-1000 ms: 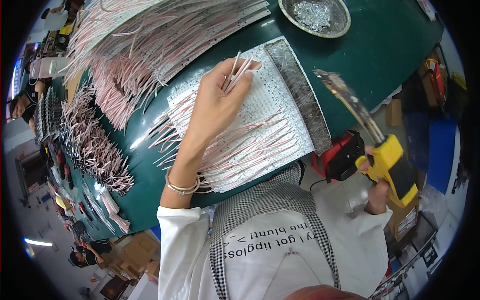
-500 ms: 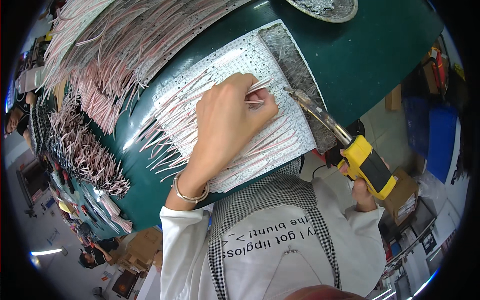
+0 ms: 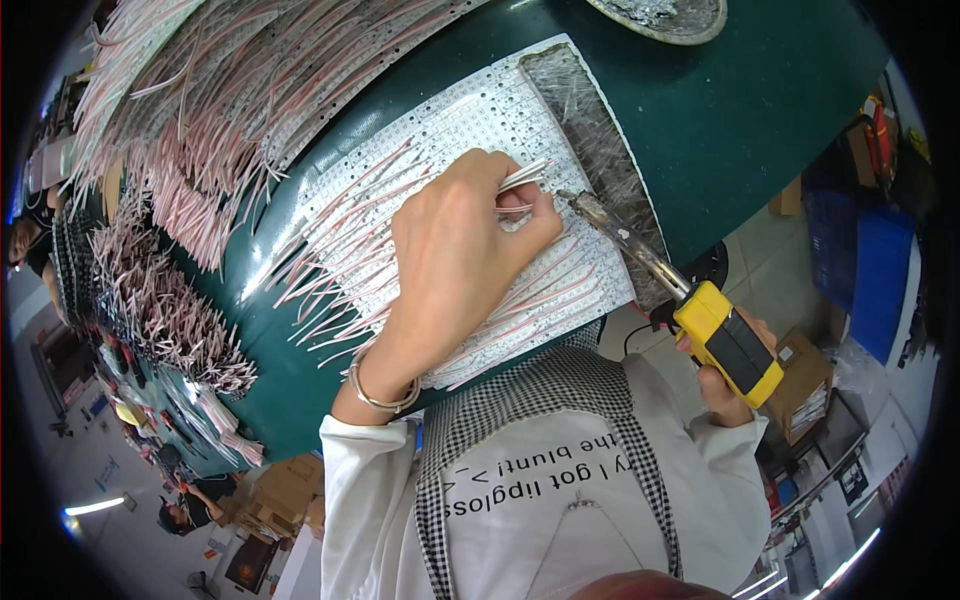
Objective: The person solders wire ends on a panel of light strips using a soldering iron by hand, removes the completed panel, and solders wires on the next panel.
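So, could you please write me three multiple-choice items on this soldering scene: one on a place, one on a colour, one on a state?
1. Where does the soldering iron tip point?
A. at the metal dish
B. at the white panel, beside the left hand
C. at the floor

2. What colour is the iron's handle?
A. yellow and black
B. red
C. white

3. What is the left hand doing?
A. lying flat and open
B. pinching thin wires in its fingers
C. gripping the bracelet

Key: 1 B, the tip sits just right of the fingers over the panel; 2 A, seen in the right hand; 3 B, wire ends stick out past the fingertips.
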A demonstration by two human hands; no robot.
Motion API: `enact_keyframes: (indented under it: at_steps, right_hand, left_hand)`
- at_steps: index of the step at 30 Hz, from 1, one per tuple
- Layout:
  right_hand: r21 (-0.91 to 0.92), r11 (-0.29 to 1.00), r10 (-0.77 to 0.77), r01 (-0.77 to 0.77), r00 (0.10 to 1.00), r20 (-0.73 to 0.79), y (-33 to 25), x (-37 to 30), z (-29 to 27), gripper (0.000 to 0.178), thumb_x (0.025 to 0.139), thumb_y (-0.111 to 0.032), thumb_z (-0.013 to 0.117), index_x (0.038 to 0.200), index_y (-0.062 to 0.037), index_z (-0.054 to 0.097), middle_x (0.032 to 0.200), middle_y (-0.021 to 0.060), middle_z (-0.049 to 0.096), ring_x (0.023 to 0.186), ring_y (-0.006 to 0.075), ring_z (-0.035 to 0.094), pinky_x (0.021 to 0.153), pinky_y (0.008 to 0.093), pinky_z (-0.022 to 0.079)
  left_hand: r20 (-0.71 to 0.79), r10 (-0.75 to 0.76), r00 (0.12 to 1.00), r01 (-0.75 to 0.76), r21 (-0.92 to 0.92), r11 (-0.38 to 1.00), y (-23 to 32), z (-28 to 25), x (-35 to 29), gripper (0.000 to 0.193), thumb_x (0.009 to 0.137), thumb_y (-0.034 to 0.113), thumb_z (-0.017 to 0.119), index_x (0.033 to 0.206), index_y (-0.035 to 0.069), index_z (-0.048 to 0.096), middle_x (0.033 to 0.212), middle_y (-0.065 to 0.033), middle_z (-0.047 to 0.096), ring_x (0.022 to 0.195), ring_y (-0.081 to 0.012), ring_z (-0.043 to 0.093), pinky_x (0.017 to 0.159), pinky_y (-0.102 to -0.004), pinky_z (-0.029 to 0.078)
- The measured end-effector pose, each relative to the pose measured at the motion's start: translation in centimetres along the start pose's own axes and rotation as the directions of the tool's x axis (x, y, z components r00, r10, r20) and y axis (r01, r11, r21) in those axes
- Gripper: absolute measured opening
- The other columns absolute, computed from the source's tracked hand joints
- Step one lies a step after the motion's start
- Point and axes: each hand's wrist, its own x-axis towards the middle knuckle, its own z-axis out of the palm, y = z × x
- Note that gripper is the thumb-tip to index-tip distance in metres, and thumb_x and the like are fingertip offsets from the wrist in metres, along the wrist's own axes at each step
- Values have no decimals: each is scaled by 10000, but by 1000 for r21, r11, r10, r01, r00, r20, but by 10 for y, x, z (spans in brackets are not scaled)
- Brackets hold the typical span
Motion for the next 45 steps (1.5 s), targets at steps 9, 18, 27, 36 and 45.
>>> enact_keyframes:
  at_steps: [9, 18, 27, 36, 45]
  right_hand:
    - [5, 999, -41, 42, 998, -55, 2, -4, 2, 582, 778, -515, 733, 969, 31, 663, 775, 95, 683, 603, 209, 670, 538, 284, 487]
    - [-23, 1000, 19, -19, 1000, -12, -2, -7, -2, 594, 767, -537, 736, 958, 22, 674, 832, 95, 709, 679, 236, 706, 593, 291, 526]
    - [-23, 1000, 9, -9, 1000, 1, -4, -4, -1, 582, 755, -518, 748, 966, 19, 670, 839, 99, 708, 651, 230, 692, 577, 286, 512]
    - [93, 986, -126, 135, 988, -92, 11, -10, 1, 581, 747, -469, 761, 907, 77, 647, 798, 150, 685, 613, 255, 685, 552, 300, 527]
    - [155, 987, -13, 49, 974, -228, 18, -19, 9, 624, 765, -513, 753, 952, 70, 634, 798, 131, 683, 646, 251, 687, 590, 304, 529]
  left_hand:
    - [-5, 19, 1000, -19, 1, 1000, 0, -1, 2, 200, 739, 173, 707, 801, -12, 663, 735, -96, 677, 631, -222, 671, 546, -315, 482]
    - [-45, 27, 999, -26, 25, 999, 3, 3, -3, 191, 735, 176, 719, 782, -2, 667, 752, -99, 647, 621, -243, 653, 540, -328, 474]
    - [-63, 27, 998, -27, -1, 1000, 1, 5, -4, 199, 737, 181, 726, 785, -2, 668, 758, -92, 645, 629, -242, 650, 546, -336, 479]
    - [-52, 14, 999, -14, 3, 1000, 3, 2, -6, 197, 749, 187, 721, 790, 3, 664, 754, -95, 639, 631, -254, 648, 553, -342, 481]
    - [164, 35, 986, -5, -182, 983, -5, -20, 3, 145, 934, 130, 588, 958, 16, 675, 898, -77, 653, 701, -144, 589, 638, -265, 462]
